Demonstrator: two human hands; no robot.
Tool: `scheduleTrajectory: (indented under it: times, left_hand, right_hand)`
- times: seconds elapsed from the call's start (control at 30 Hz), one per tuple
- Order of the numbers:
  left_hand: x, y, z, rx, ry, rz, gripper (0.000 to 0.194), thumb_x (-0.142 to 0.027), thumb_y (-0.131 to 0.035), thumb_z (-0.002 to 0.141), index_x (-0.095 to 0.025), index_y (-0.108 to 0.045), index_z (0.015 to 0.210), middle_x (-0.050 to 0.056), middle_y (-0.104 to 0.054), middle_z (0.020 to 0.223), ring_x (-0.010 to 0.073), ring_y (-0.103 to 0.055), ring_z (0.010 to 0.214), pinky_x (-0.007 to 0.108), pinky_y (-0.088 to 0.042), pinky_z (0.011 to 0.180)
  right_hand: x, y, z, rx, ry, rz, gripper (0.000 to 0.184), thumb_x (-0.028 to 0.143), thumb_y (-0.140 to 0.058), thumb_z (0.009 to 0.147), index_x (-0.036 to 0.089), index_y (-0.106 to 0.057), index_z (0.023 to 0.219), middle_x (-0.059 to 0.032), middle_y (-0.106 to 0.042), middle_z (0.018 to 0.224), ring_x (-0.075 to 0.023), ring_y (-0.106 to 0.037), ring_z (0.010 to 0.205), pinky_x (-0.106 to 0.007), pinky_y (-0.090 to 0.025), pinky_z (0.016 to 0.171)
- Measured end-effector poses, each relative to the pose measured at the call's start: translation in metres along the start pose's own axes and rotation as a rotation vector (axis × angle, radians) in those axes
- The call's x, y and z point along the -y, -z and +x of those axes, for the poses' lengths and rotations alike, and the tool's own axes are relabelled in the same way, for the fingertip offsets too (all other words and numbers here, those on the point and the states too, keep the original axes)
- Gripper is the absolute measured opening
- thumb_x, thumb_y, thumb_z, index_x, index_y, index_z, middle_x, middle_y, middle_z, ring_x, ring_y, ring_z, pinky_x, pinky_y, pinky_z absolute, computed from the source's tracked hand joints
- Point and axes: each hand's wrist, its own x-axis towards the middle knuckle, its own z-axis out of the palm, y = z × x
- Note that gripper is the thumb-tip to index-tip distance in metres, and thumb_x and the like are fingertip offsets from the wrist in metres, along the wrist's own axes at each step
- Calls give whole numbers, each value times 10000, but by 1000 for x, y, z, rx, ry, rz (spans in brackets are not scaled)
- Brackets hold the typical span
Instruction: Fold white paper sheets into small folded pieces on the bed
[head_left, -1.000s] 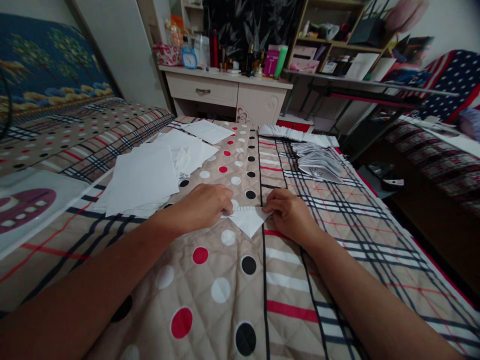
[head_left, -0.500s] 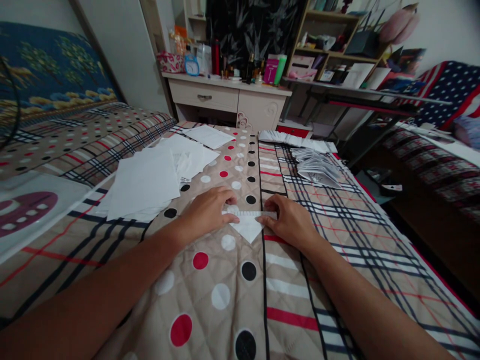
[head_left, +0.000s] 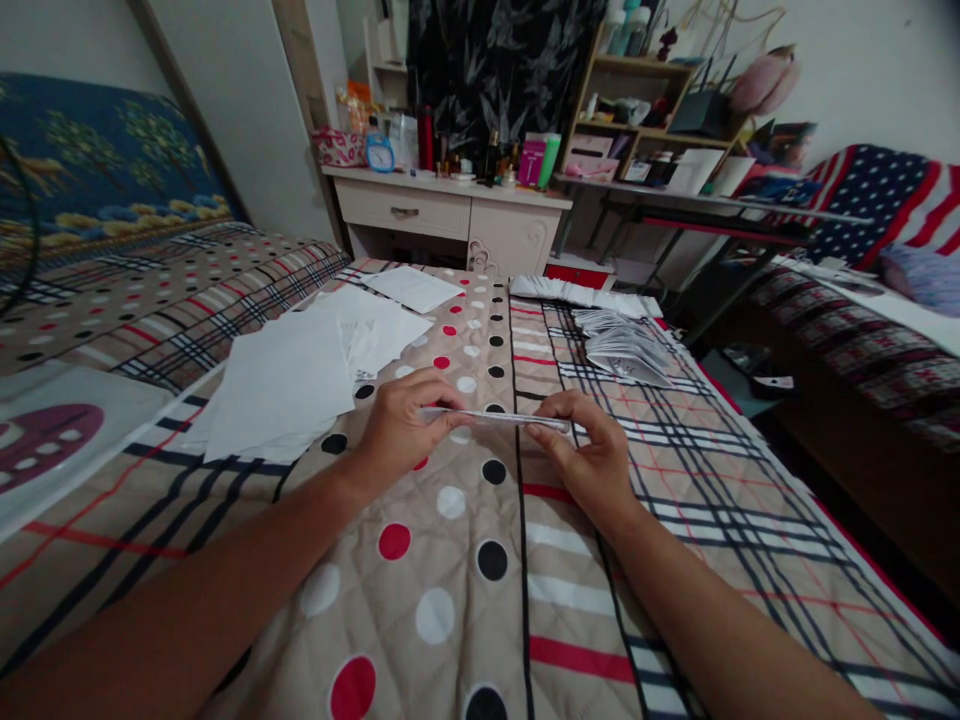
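Observation:
A small folded white paper piece (head_left: 495, 417) is held edge-on just above the quilted bedspread (head_left: 480, 590). My left hand (head_left: 401, 425) pinches its left end and my right hand (head_left: 589, 450) pinches its right end. From this angle the piece shows only as a thin white strip between my fingers. To the left lies a loose spread of flat white paper sheets (head_left: 289, 375). A heap of finished folded paper pieces (head_left: 626, 345) rests further off on the right of the bed.
A white tray with a maroon pattern (head_left: 52, 440) sits at the left edge. A cream dresser (head_left: 450, 210) with bottles and a blue clock stands beyond the bed, with shelves and a desk beside it. A second bed (head_left: 862, 320) lies on the right across a gap.
The folded piece lay flat on the bedspread as a triangle under both hands. Both hands have since lifted it off the cover and tipped it edge-on.

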Motion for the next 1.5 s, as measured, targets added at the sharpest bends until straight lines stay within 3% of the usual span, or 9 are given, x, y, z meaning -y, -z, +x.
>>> scheduleTrajectory:
  times: [0.13, 0.4, 0.8, 0.9, 1.07, 1.17, 1.3, 1.4, 1.5]
  left_hand:
    - [-1, 1, -2, -19, -144, 102, 96, -194, -734, 765, -151, -662, 718, 30, -634, 712, 132, -585, 679, 247, -443, 635]
    - [-8, -5, -4, 22, -170, 98, 96, -189, -719, 776, -152, -651, 721, 33, -637, 709, 139, -595, 681, 250, -446, 628]
    - [-13, -14, -4, 177, 191, -142, 113, -261, -753, 752, -165, -722, 700, 28, -685, 701, 131, -623, 658, 240, -465, 617]
    - [-17, -16, -5, 195, 211, -124, 65, -216, -733, 766, -173, -743, 718, 32, -695, 723, 129, -631, 661, 237, -474, 615]
    - [-16, -17, -9, 256, 132, -33, 47, -186, -707, 785, -189, -749, 764, 29, -707, 766, 137, -641, 707, 247, -484, 651]
    - [-16, -17, -10, 231, 57, 54, 73, -165, -671, 806, -187, -734, 775, 28, -697, 767, 140, -630, 717, 254, -480, 660]
    - [-22, -14, -7, 28, 81, 72, 101, -177, -643, 817, -163, -710, 744, 37, -670, 732, 126, -598, 657, 231, -451, 578]
    - [-24, -14, -5, -104, 306, -95, 111, -235, -657, 806, -155, -700, 743, 34, -679, 726, 121, -602, 625, 205, -447, 522]
    - [-23, -19, -8, -117, 583, -347, 160, -307, -686, 783, -148, -701, 777, 26, -702, 727, 123, -622, 603, 200, -476, 518]
  right_hand:
    - [1, 1, 1, 18, 95, -16, 35, 198, -684, 820, 215, -661, 840, -26, -658, 843, -192, -605, 843, -360, -460, 795]
    - [8, -2, -1, 120, 84, -57, 64, 252, -706, 813, 232, -725, 871, -34, -695, 852, -204, -626, 843, -382, -461, 792]
    - [6, -10, -2, 146, 99, -69, 46, 233, -706, 819, 239, -743, 846, -19, -718, 781, -183, -641, 763, -367, -461, 752]
    - [5, -11, -3, 160, 131, -114, 45, 237, -705, 822, 240, -741, 847, -21, -723, 796, -185, -641, 774, -371, -456, 760]
    - [3, -13, -5, 147, 143, -113, 20, 241, -738, 789, 227, -730, 801, -22, -720, 780, -186, -644, 770, -366, -462, 762]
    - [4, -13, -5, 124, 62, -70, 66, 268, -743, 783, 236, -725, 837, -19, -712, 791, -189, -643, 790, -366, -475, 779]
    - [3, -13, -3, -56, -200, 113, 431, 338, -791, 715, 247, -643, 1110, -47, -696, 1002, -209, -639, 924, -379, -502, 840]
    - [3, -15, -1, -83, -387, 426, 548, 372, -778, 717, 244, -551, 1198, -62, -690, 1056, -205, -653, 953, -381, -521, 857]
    - [8, -20, -1, 6, -545, 669, 552, 372, -778, 708, 236, -535, 1184, -52, -717, 982, -198, -680, 867, -364, -546, 801]
